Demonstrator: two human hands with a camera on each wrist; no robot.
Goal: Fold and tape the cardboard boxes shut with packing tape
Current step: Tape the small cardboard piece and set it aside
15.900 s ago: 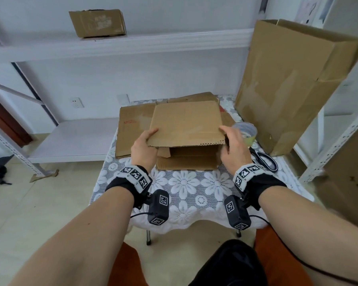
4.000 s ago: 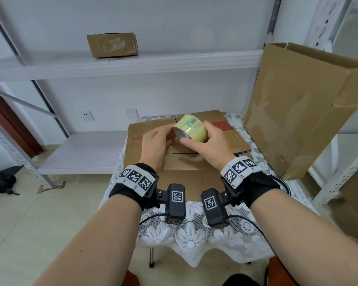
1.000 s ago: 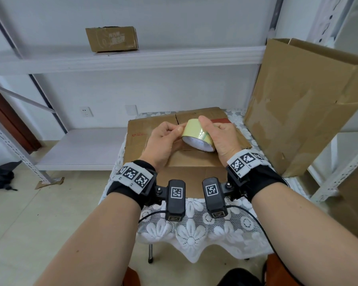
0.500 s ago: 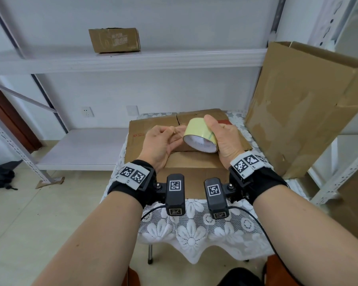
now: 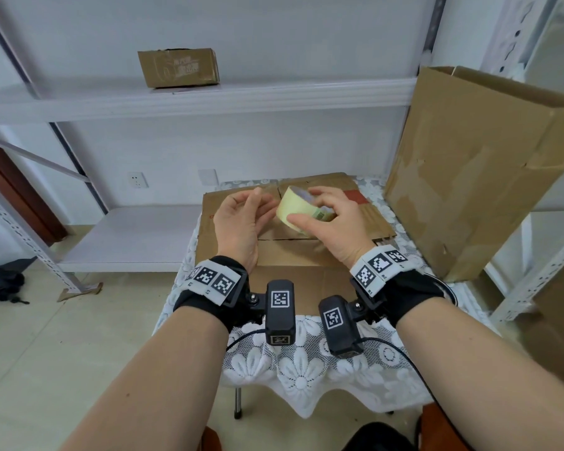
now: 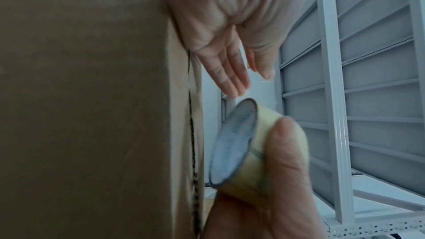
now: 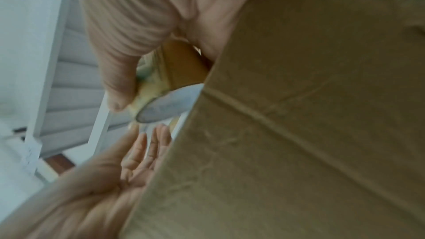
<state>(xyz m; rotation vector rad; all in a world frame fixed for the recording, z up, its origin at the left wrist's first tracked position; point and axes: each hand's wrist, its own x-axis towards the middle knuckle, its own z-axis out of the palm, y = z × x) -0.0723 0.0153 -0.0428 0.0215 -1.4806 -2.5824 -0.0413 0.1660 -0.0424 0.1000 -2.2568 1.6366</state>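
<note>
Here the right hand (image 5: 331, 222) grips a pale yellow roll of packing tape (image 5: 298, 211) above the folded brown cardboard box (image 5: 290, 252) that lies flat on the small table with the white lace flower cloth (image 5: 300, 369). The thumb curls over the near side of the roll and the fingers wrap over its far side. The roll's axis runs roughly level and slants away to the left, so that 1 open end of the core faces up and toward the left hand (image 5: 241, 219); in the left wrist view that end (image 6: 234, 141) shows as a grey-blue oval. The left hand hovers just beside the roll, fingers straight and relaxed, thumb apart from them, with nothing in its grasp; whether a fingertip touches the tape cannot be told from the blurred frames.

The box's long side runs left to right across the table, a flap seam visible below the hands. A tall open brown carton (image 5: 475, 170) stands at the right, and 1 small brown box (image 5: 178, 68) sits on the white metal shelf (image 5: 274, 96) behind.
</note>
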